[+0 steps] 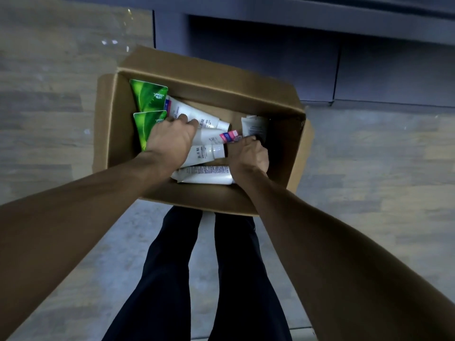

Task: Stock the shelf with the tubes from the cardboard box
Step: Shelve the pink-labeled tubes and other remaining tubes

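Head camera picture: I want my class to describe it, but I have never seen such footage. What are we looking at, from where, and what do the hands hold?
There is no machine here. One camera worn on a person's head looks down past both bare arms and dark trousers. An open cardboard box stands on the grey floor, before a dark cabinet base. Inside lie several white tubes and two green tubes. The left hand rests on a white tube, fingers curled over it. The right hand is curled at the tubes' cap ends; what it grips is hidden.
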`<action>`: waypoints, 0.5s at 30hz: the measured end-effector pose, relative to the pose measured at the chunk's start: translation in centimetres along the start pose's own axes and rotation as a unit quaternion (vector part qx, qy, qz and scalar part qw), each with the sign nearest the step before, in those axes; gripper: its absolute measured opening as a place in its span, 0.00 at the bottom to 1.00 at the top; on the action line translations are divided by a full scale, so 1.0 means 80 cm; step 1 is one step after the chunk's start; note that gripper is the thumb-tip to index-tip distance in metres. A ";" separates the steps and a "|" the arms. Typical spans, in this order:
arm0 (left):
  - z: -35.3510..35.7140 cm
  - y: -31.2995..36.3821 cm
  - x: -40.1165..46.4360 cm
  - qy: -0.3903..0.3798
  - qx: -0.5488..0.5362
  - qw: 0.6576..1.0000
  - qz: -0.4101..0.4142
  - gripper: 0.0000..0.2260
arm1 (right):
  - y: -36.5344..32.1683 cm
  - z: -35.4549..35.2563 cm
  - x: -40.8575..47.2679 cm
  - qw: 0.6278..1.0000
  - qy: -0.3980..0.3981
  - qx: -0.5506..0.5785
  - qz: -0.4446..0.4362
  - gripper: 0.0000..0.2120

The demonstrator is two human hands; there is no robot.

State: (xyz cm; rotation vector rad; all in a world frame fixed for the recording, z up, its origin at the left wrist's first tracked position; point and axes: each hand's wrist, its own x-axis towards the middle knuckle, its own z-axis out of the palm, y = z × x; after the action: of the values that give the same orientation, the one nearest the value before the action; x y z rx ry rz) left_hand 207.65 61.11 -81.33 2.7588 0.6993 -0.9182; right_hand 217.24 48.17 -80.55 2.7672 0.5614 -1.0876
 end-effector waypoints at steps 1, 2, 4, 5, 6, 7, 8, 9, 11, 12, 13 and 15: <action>-0.001 0.000 0.001 0.001 -0.004 1.000 -0.001 0.17 | 0.002 0.003 0.000 1.000 0.012 0.006 -0.006 0.19; -0.001 0.000 0.002 -0.002 -0.008 1.000 -0.003 0.17 | 0.004 0.006 0.001 1.000 0.017 0.014 -0.012 0.21; -0.001 -0.003 0.002 -0.014 -0.016 1.000 -0.005 0.19 | 0.013 0.011 0.003 1.000 0.008 0.016 -0.013 0.26; -0.001 -0.004 0.002 -0.014 -0.024 1.000 -0.004 0.20 | 0.017 0.012 0.004 1.000 0.005 0.016 -0.017 0.28; -0.002 -0.005 0.003 -0.012 -0.033 0.999 -0.003 0.20 | 0.018 0.011 0.005 1.000 0.003 0.022 -0.014 0.29; -0.002 -0.006 0.003 -0.012 -0.047 0.999 -0.005 0.21 | 0.018 0.009 0.004 0.999 -0.002 0.037 -0.004 0.28; -0.003 -0.006 0.002 -0.012 -0.065 0.998 -0.009 0.20 | 0.016 0.007 0.002 0.998 -0.006 0.066 0.010 0.26; -0.005 -0.006 0.000 -0.011 -0.088 0.996 -0.014 0.20 | 0.013 0.004 -0.001 0.995 -0.013 0.098 0.028 0.24; -0.010 -0.009 -0.008 0.007 -0.141 0.990 -0.021 0.18 | 0.009 -0.005 -0.004 0.979 -0.021 0.188 0.073 0.20; -0.014 -0.011 -0.014 0.021 -0.167 0.985 -0.023 0.17 | 0.007 -0.009 -0.006 0.968 -0.021 0.236 0.085 0.20; -0.018 -0.014 -0.019 0.036 -0.195 0.980 -0.027 0.15 | 0.007 -0.012 -0.010 0.960 -0.025 0.264 0.085 0.22; -0.025 -0.020 -0.028 0.061 -0.253 0.965 -0.039 0.14 | 0.014 -0.017 -0.017 0.955 -0.042 0.285 0.074 0.24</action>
State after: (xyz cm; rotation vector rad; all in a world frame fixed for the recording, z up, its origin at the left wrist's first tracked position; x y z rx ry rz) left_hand 206.39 62.20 -78.37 2.3558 0.9201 -0.4905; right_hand 217.62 47.06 -78.68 3.1367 0.0174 -1.5193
